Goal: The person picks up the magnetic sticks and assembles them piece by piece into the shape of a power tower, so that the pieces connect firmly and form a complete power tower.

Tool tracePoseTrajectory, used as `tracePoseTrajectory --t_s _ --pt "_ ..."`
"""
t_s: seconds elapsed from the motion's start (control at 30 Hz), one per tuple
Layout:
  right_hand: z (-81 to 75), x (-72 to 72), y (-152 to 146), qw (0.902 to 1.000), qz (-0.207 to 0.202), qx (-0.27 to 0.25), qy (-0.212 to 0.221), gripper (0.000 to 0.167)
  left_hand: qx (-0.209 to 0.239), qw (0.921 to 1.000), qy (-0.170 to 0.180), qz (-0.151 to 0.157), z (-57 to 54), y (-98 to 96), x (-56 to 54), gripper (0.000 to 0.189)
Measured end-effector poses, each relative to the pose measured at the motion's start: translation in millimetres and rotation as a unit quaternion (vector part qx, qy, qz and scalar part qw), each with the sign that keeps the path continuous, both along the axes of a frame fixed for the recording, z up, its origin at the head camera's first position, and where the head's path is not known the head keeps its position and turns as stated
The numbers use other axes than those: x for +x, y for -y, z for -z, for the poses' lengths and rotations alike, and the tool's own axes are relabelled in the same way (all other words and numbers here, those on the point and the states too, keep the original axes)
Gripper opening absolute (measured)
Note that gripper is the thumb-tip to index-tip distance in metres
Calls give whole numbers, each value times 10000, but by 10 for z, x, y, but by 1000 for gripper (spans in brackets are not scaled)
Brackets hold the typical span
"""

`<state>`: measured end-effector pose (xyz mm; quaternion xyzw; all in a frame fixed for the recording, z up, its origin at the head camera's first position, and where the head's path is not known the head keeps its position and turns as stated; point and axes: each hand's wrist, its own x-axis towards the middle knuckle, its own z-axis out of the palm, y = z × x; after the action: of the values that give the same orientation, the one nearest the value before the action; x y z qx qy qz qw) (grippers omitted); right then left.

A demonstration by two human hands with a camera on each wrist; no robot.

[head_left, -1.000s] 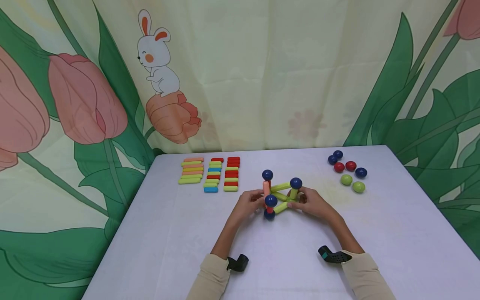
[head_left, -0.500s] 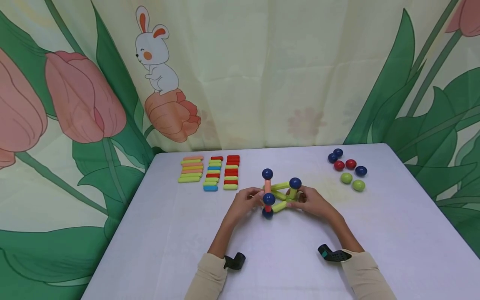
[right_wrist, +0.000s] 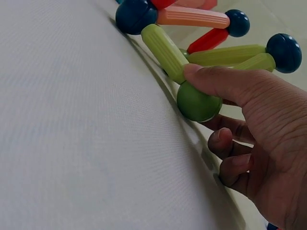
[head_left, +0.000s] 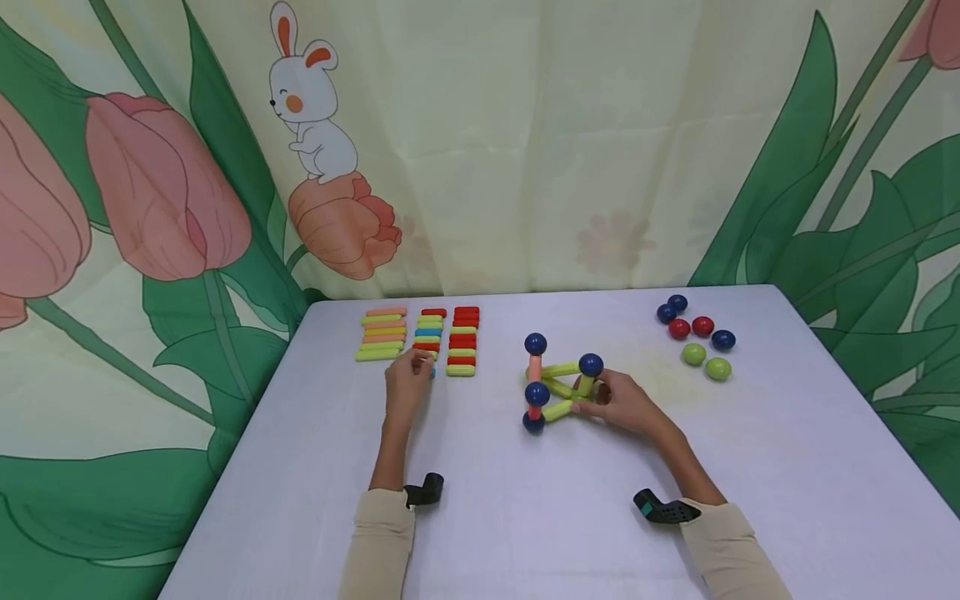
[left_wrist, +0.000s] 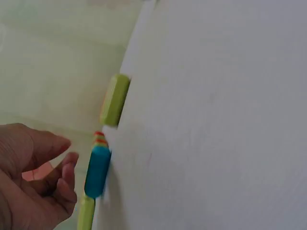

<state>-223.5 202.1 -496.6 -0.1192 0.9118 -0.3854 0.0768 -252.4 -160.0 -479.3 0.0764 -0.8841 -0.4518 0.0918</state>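
Note:
A frame of sticks and balls [head_left: 557, 387] stands on the table, with dark blue balls [head_left: 536, 343], green sticks [head_left: 558, 410], and pink and red ones. My right hand [head_left: 626, 404] pinches it at a green ball [right_wrist: 197, 103] low on its right side, thumb along the green stick [right_wrist: 165, 52] joined there. My left hand [head_left: 408, 383] hovers at the near end of the middle column of sticks, beside a blue stick [left_wrist: 98, 171]. In the left wrist view its thumb and bent fingers stand apart with nothing between them.
Left of the frame lie a column of longer sticks [head_left: 381, 337] and a right-hand column of red and green sticks [head_left: 462, 342]. Loose blue, red and green balls [head_left: 702, 327] lie at the back right. A printed curtain [head_left: 562, 150] hangs behind the white table [head_left: 510, 517].
My left hand has let go of the frame's left side and moved left to the middle column of sticks. My right hand stays on the frame.

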Motion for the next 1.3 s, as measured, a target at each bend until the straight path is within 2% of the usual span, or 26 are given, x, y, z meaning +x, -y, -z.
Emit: tracePoseTrajectory --t_s 0.1,0.2,0.3,0.4,0.67,0.87,1.03,1.13,1.23,1.3 --pt "2 -4 5 10000 46 68 5 46 -446 9976 2 -531 12 231 -43 21" --pt "9 -9 10 9999 76 109 -11 47 -1014 9915 208 -783 52 435 -74 33" --pt "7 -4 17 9999 64 107 -31 46 -1542 9839 491 -755 82 576 -99 42" --pt "-7 6 23 9999 71 126 -46 45 -1816 9788 702 -638 61 643 -102 44" --pt "-24 21 72 9995 49 196 -261 40 -2083 9722 717 -800 37 711 -61 35" --pt "-22 47 87 9992 135 168 -338 36 -2365 9641 909 -798 6 756 -4 28" --pt "-1 74 120 9988 169 -4 -452 32 -2486 9605 1109 -575 -67 761 84 26" --pt "24 85 155 9988 146 -66 -468 34 -2332 9625 1351 -300 -112 744 141 26" --pt "45 92 190 9989 146 -85 -446 42 -1974 9662 1637 262 -180 675 181 27" --pt "53 91 212 9989 129 -92 -439 48 -1728 9655 1764 830 -238 591 203 26"
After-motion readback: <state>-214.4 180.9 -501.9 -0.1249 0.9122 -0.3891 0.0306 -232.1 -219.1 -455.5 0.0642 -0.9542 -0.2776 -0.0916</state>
